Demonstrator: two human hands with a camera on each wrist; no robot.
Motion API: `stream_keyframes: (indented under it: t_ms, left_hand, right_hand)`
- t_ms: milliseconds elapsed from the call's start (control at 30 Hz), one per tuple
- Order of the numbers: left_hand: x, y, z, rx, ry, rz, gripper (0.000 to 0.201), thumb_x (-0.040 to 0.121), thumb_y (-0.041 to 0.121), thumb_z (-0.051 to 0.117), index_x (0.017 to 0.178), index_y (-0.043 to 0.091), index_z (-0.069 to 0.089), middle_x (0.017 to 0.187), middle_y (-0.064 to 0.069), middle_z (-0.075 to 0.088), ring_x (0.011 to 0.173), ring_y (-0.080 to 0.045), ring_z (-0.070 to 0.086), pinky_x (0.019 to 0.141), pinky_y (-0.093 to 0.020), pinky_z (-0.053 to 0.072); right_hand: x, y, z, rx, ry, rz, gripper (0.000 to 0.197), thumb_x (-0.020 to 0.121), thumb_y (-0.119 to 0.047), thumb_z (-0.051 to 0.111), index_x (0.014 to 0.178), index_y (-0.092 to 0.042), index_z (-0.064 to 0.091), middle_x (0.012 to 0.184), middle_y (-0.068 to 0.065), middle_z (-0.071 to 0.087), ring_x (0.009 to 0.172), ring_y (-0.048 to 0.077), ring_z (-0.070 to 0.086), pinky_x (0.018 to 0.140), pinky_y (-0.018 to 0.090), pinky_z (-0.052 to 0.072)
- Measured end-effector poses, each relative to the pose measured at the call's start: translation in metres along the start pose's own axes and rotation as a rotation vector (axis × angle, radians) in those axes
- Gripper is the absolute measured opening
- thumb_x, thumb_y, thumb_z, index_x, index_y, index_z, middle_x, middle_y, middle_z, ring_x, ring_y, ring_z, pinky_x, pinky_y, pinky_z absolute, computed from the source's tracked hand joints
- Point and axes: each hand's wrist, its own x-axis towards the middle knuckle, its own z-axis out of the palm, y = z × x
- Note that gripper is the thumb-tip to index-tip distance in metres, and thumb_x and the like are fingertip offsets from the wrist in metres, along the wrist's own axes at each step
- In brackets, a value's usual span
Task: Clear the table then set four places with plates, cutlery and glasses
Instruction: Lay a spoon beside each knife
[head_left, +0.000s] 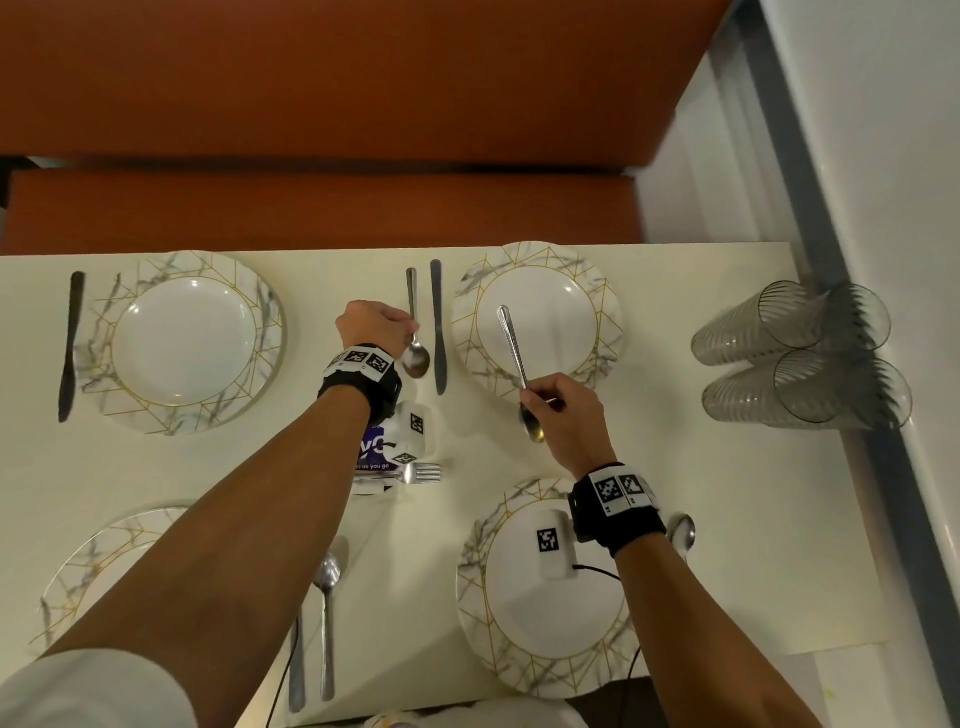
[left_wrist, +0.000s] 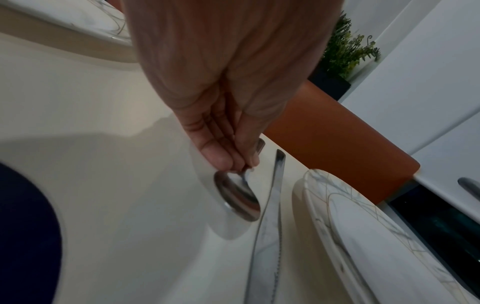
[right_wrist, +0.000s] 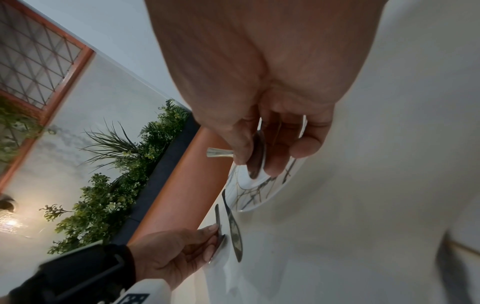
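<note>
We have four plates down with most cutlery, our left hand fingers pinching a spoon onto the counter, right hand pinching another spoon, while the glasses, well beyond our right fingers, remain stacked.

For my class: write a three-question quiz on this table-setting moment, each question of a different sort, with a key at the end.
1. True or false: the left hand has its grip on a spoon lying beside a knife.
2. Multiple choice: where are the glasses?
A. upright at each plate
B. lying on their sides in a pile at the table's right edge
C. stacked on a plate
3. Fill in: the right hand holds a ____ whose handle points out over the far right plate.

Key: 1 true; 2 B; 3 spoon.
</note>
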Motion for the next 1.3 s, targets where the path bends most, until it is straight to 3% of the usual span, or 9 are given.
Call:
stream_keyframes:
  t_ms: [133,233,433,533,633,800,1000,1200,1300]
  left_hand:
    - [-0.002,-0.003,-0.004,-0.043,-0.011,-0.025,0.011,0.081,0.011,0.087,0.076,0.014,0.078,0.081,-0.007,0.079,0.076,-0.021,0.078,0.077,-0.028,0.064]
    - [-0.009,-0.01,-0.013,-0.091,0.016,-0.038,0.005,0.085,0.011,0.084,0.088,0.01,0.08,0.084,-0.007,0.079,0.073,-0.016,0.076,0.066,-0.017,0.059]
    - [-0.019,-0.042,-0.045,-0.052,-0.051,-0.008,0.013,0.084,0.027,0.07,0.079,0.019,0.079,0.086,-0.004,0.08,0.087,-0.026,0.077,0.088,-0.037,0.063]
    - [-0.027,-0.066,-0.061,0.004,-0.112,0.067,0.016,0.085,0.033,0.066,0.089,0.024,0.077,0.092,-0.001,0.078,0.093,-0.027,0.074,0.092,-0.042,0.061]
    - [-0.049,-0.081,-0.087,-0.025,-0.141,0.185,0.012,0.095,0.023,0.065,0.095,0.032,0.074,0.1,0.002,0.078,0.094,-0.021,0.073,0.089,-0.036,0.059]
    - [-0.084,-0.096,-0.136,-0.208,-0.209,0.317,0.018,0.103,0.023,0.062,0.109,0.013,0.075,0.095,-0.002,0.079,0.075,-0.007,0.073,0.065,-0.017,0.052]
    - [-0.086,-0.133,-0.225,-0.443,-0.197,0.262,0.007,0.094,0.019,0.075,0.099,0.014,0.075,0.092,-0.006,0.077,0.081,-0.014,0.073,0.066,-0.025,0.056]
    - [-0.048,-0.168,-0.319,-0.503,-0.101,0.269,0.003,0.094,0.014,0.074,0.095,0.015,0.077,0.092,-0.007,0.079,0.085,-0.018,0.075,0.07,-0.03,0.06]
    - [-0.009,-0.182,-0.36,-0.474,-0.014,0.263,0.004,0.094,0.01,0.074,0.094,0.011,0.077,0.085,-0.005,0.077,0.074,-0.011,0.071,0.065,-0.027,0.058]
  right_hand:
    - [-0.001,0.004,0.0,-0.021,0.013,-0.01,0.003,0.091,-0.024,0.071,0.09,-0.022,0.071,0.084,-0.013,0.072,0.083,0.003,0.066,0.08,0.019,0.051]
    - [-0.006,-0.003,0.001,-0.003,0.017,-0.038,0.003,0.092,-0.023,0.07,0.089,-0.023,0.07,0.085,-0.012,0.071,0.085,0.006,0.067,0.082,0.022,0.052]
    - [-0.01,-0.032,0.026,0.035,0.004,-0.076,0.007,0.092,-0.025,0.07,0.095,-0.019,0.071,0.09,-0.01,0.072,0.088,0.008,0.066,0.083,0.021,0.052]
    - [-0.016,-0.051,0.05,0.039,-0.006,-0.135,0.008,0.092,-0.024,0.071,0.094,-0.017,0.072,0.087,-0.011,0.071,0.083,0.003,0.065,0.076,0.014,0.049]
    - [-0.026,-0.075,0.088,0.061,-0.015,-0.172,0.009,0.091,-0.023,0.071,0.093,-0.015,0.072,0.085,-0.007,0.071,0.078,0.003,0.063,0.074,0.017,0.05]
    - [-0.055,-0.115,0.16,0.107,-0.024,-0.229,0.009,0.091,-0.019,0.072,0.094,-0.011,0.073,0.084,-0.006,0.071,0.077,0.003,0.065,0.073,0.015,0.051]
    - [-0.1,-0.172,0.25,0.217,-0.075,-0.196,0.014,0.092,-0.024,0.073,0.094,-0.01,0.073,0.078,-0.001,0.074,0.061,-0.001,0.064,0.059,0.013,0.049]
    - [-0.124,-0.211,0.333,0.173,-0.086,-0.222,0.017,0.092,-0.022,0.07,0.109,-0.021,0.072,0.09,-0.005,0.073,0.077,0.003,0.066,0.068,0.006,0.046]
    - [-0.128,-0.222,0.36,0.156,-0.101,-0.21,0.02,0.093,-0.019,0.068,0.113,-0.021,0.07,0.096,-0.004,0.07,0.082,0.01,0.066,0.072,0.008,0.048]
